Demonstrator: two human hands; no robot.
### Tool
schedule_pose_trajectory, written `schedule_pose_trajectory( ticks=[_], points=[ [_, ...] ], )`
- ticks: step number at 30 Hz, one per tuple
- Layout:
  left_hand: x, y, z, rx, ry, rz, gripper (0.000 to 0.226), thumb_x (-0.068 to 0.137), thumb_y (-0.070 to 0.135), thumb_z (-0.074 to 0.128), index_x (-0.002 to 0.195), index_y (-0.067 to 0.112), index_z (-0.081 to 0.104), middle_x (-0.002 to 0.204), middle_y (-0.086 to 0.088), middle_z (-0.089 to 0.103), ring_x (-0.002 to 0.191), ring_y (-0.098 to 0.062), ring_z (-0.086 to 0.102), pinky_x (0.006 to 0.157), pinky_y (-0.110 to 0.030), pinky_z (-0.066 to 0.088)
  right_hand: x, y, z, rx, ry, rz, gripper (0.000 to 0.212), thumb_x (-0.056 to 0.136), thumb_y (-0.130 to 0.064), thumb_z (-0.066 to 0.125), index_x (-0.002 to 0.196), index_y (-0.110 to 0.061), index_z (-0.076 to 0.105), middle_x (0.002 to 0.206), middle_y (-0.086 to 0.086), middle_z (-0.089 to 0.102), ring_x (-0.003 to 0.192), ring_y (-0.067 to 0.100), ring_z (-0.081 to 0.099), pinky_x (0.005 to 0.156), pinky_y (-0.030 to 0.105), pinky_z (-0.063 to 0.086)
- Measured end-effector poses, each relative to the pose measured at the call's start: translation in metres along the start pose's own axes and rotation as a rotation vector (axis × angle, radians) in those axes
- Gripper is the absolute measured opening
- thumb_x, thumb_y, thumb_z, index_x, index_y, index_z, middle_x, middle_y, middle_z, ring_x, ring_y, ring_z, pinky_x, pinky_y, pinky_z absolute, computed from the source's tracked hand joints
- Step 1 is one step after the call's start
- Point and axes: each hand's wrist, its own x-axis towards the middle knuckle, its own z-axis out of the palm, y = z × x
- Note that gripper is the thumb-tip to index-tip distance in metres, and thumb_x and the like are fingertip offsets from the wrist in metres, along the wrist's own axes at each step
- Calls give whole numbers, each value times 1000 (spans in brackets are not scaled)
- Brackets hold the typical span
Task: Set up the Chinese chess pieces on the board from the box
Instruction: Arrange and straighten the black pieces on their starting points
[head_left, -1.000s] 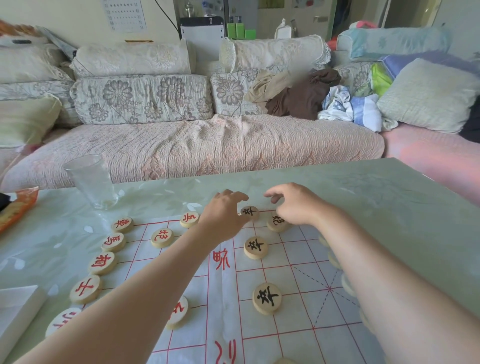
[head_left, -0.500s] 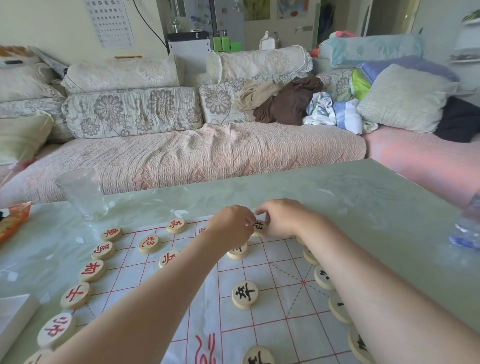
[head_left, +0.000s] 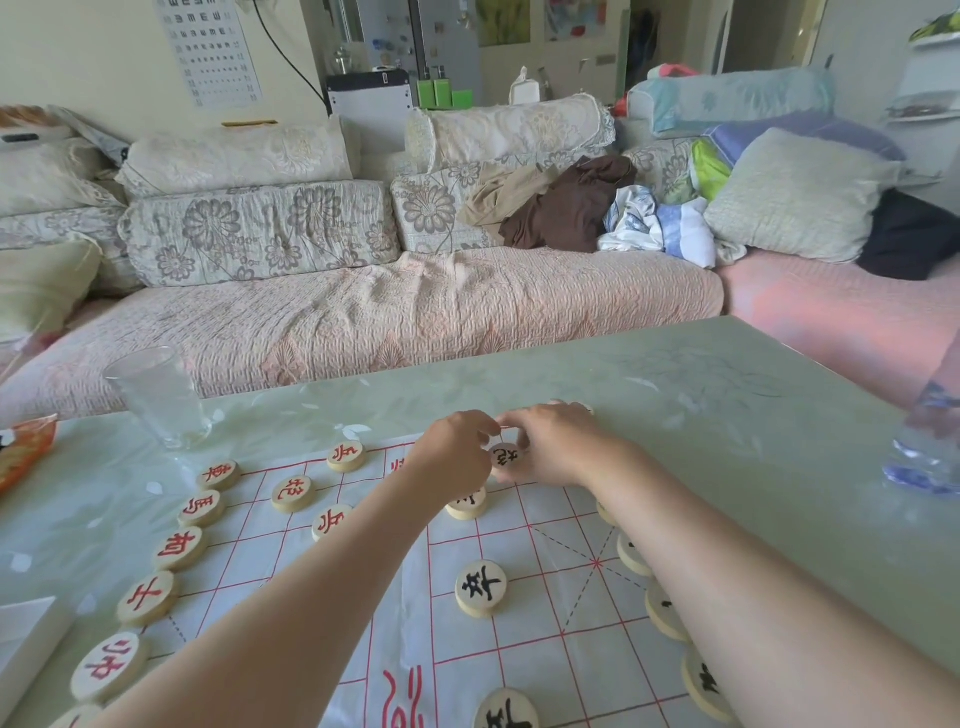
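Note:
The white chess board (head_left: 530, 623) with red grid lines lies on the table. At its far edge a round wooden piece with a black character (head_left: 505, 457) sits between my two hands. My left hand (head_left: 454, 460) pinches its left side with curled fingers. My right hand (head_left: 558, 447) curls round its right side, and the fingertips of both hands meet above it. Red pieces (head_left: 180, 548) line the board's left edge. Black pieces (head_left: 481, 587) stand in the middle, and others (head_left: 665, 613) are partly hidden under my right forearm. The white box (head_left: 26, 639) is at the lower left.
A clear drinking glass (head_left: 158, 397) stands at the far left of the green table (head_left: 727, 441), with an orange packet (head_left: 26, 452) beside it. A plastic bottle (head_left: 924, 457) is at the right edge. A sofa (head_left: 363, 312) runs behind the table.
My two hands, apart a second ago, have come together round the black piece at the board's far edge. The view has tilted up and shifted right.

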Motion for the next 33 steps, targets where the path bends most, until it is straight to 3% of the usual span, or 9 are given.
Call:
schedule_pose_trajectory(
  ticks=[3,7,13,16,21,23,27,30,33],
  points=[
    [-2,-1,-1,83,1,2,38,85,6,52,113,28,62,110,12,65,105,-13,61,90,-31,51,1,1,-1,44,-24,7,61,82,-55,64,139,-40,50,129,-12,58,124,16,49,94,28,36],
    [-3,-4,1,80,-17,3,39,84,6,51,112,31,62,110,15,67,102,-11,62,89,-29,51,2,4,1,149,-74,-24,46,88,-39,64,132,-45,54,118,-21,63,104,9,58,66,15,34],
    [-1,-5,3,88,32,16,42,84,5,55,118,29,61,119,7,62,111,-16,58,91,-30,49,3,5,4,40,-2,26,66,80,-61,64,140,-38,51,132,-11,58,126,16,50,101,33,38],
    [-1,-6,5,82,10,28,40,82,6,55,114,29,63,112,11,67,102,-12,61,85,-26,50,4,6,4,111,-27,-6,57,84,-53,63,138,-42,50,130,-20,59,123,14,52,95,29,41],
    [0,-6,5,71,-7,21,40,83,9,58,118,27,63,115,11,66,104,-13,61,86,-25,48,8,5,10,105,43,-11,19,80,-56,61,93,-43,59,103,-19,68,100,14,59,72,27,40],
    [0,-6,6,76,-7,29,39,83,12,60,120,26,63,117,10,66,105,-15,61,84,-23,47,9,6,10,116,27,-20,23,76,-62,57,80,-40,55,100,-17,67,94,15,59,71,28,44],
    [2,-6,7,89,-8,61,35,82,17,67,117,22,66,116,5,67,105,-18,62,89,-27,48,6,4,6,172,-3,-27,60,64,-76,42,103,-37,64,106,-18,68,98,16,61,86,34,51],
    [3,-4,8,80,-3,54,30,81,21,70,111,22,67,112,1,69,102,-20,63,88,-33,50,5,4,3,203,-33,-24,40,79,-56,59,113,-37,66,112,-17,68,103,16,62,89,33,51],
    [4,-3,9,102,-3,54,29,83,26,70,111,23,66,112,1,68,102,-20,63,88,-34,50,3,3,1,221,-46,-25,32,83,-46,64,113,-37,65,113,-17,67,92,10,60,74,24,47]
  ],
)
